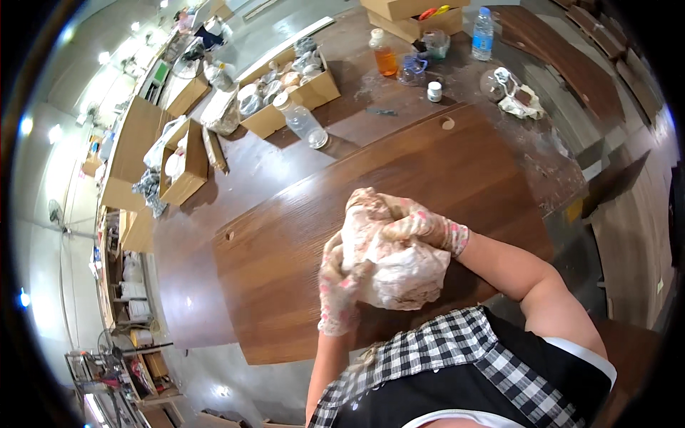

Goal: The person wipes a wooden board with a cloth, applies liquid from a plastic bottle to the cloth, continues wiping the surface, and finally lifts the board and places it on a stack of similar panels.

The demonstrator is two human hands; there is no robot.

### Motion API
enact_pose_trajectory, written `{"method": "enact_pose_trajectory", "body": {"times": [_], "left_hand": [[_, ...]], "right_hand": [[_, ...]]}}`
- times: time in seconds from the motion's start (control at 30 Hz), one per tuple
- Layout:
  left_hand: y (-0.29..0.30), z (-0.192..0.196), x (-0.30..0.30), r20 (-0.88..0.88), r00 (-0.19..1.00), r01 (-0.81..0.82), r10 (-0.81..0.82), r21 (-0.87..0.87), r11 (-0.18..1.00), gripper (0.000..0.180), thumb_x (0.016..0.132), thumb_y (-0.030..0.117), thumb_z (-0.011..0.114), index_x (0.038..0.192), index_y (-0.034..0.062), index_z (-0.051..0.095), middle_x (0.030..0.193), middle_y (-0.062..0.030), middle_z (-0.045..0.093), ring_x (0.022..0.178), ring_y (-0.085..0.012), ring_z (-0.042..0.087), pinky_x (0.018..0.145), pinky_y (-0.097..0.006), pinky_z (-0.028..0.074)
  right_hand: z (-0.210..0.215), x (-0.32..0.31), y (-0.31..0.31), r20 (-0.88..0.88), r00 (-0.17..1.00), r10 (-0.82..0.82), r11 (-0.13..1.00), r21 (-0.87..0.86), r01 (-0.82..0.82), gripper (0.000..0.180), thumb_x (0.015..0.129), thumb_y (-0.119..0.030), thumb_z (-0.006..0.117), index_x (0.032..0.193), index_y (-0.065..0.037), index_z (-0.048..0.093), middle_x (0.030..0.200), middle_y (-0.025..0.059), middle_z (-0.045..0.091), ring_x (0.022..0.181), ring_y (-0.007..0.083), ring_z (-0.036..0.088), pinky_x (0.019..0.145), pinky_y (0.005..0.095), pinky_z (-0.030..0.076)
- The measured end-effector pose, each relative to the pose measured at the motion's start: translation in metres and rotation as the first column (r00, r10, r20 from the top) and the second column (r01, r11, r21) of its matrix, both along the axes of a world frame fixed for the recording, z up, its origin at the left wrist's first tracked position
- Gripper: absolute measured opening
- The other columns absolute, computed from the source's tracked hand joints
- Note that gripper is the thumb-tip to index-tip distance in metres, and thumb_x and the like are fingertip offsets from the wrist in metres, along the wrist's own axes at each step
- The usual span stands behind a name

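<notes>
We note both hands gloved in stained, pink-dotted work gloves, brought together over a dark wood panel that lies on the worktop. Between them sits a crumpled white cloth, smeared with brown stain, held just above or against the near part of the panel; we cannot tell whether it touches the wood.

Left hand: fingers curled around the left side of the cloth, grasping it from beside and below.

Right hand: closed over the top of the cloth, fingers wrapped downward, clenched on the bundle. The two hands touch one another across the cloth.

Surroundings, far side of the worktop:
- a clear plastic bottle lying on its side, just beyond the far edge of the panel;
- an open cardboard box holding jars and wrapped items, beside that bottle;
- a bottle of orange liquid, upright;
- a water bottle with a blue cap, upright, well apart from the hands;
- a small white-capped jar;
- a crumpled rag to the far right.

A second open box stands off to the left. The worktop surface around the panel shows pale dusty smears.
</notes>
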State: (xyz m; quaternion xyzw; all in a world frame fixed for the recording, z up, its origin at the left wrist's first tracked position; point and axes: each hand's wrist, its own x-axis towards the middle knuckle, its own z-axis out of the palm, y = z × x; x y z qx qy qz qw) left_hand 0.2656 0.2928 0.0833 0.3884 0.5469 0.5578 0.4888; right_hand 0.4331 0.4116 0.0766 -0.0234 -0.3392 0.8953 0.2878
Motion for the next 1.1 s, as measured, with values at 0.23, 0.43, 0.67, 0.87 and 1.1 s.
{"method": "enact_pose_trajectory", "body": {"times": [0.23, 0.43, 0.67, 0.87, 1.1], "left_hand": [[-0.018, 0.002, -0.032, -0.24, 0.969, -0.047, 0.053, 0.034, 0.998, 0.022, 0.084, 0.008, 0.069, 0.103, -0.0007, 0.064, 0.093, 0.0017, 0.064, 0.085, -0.0069, 0.056, 0.077, -0.022, 0.046], [-0.009, 0.039, -0.036, -0.384, 0.883, 0.323, -0.271, 0.076, 0.943, 0.014, 0.073, 0.001, 0.071, 0.087, -0.0032, 0.067, 0.089, -0.0053, 0.066, 0.081, -0.0145, 0.061, 0.076, -0.027, 0.048], [0.0, 0.039, -0.043, -0.386, 0.898, -0.096, 0.213, 0.301, 0.949, 0.069, 0.079, 0.026, 0.08, 0.135, 0.0012, 0.048, 0.134, -0.014, 0.054, 0.122, -0.028, 0.053, 0.102, -0.04, 0.043], [0.002, 0.025, -0.005, 0.285, 0.925, 0.29, -0.252, -0.099, 0.952, 0.074, 0.083, 0.033, 0.077, 0.138, -0.001, 0.043, 0.132, -0.0082, 0.055, 0.118, -0.0176, 0.053, 0.101, -0.035, 0.043], [0.073, 0.047, -0.054, -0.299, 0.567, 0.742, -0.767, -0.219, 0.634, 0.051, 0.088, 0.03, 0.071, 0.125, -0.0019, 0.059, 0.121, -0.0138, 0.065, 0.111, -0.0196, 0.06, 0.095, -0.034, 0.047]], "right_hand": [[-0.007, -0.008, 0.012, 0.125, 0.542, -0.831, 0.325, 0.9, 0.291, 0.067, 0.081, -0.03, 0.076, 0.135, -0.003, 0.047, 0.135, 0.0161, 0.051, 0.127, 0.0274, 0.049, 0.107, 0.0379, 0.039], [0.006, -0.01, -0.005, 0.298, 0.907, -0.299, 0.515, 0.85, -0.11, 0.04, 0.08, -0.038, 0.076, 0.097, -0.002, 0.067, 0.087, 0.0162, 0.069, 0.083, 0.0229, 0.068, 0.073, 0.038, 0.052], [0.011, 0.003, 0.006, 0.104, 0.705, -0.701, 0.316, 0.932, 0.177, 0.026, 0.084, -0.026, 0.074, 0.095, -0.005, 0.065, 0.085, 0.0095, 0.067, 0.074, 0.0178, 0.065, 0.064, 0.0326, 0.049], [0.025, -0.009, 0.0, -0.108, 0.768, -0.631, 0.057, 0.981, 0.185, 0.044, 0.076, -0.033, 0.074, 0.11, -0.006, 0.065, 0.109, 0.0138, 0.062, 0.104, 0.0324, 0.058, 0.093, 0.0419, 0.047], [-0.018, 0.011, 0.005, 0.415, 0.694, -0.588, 0.63, 0.774, 0.07, 0.046, 0.079, -0.022, 0.076, 0.117, -0.001, 0.06, 0.105, 0.015, 0.067, 0.097, 0.031, 0.065, 0.086, 0.0381, 0.053]]}}
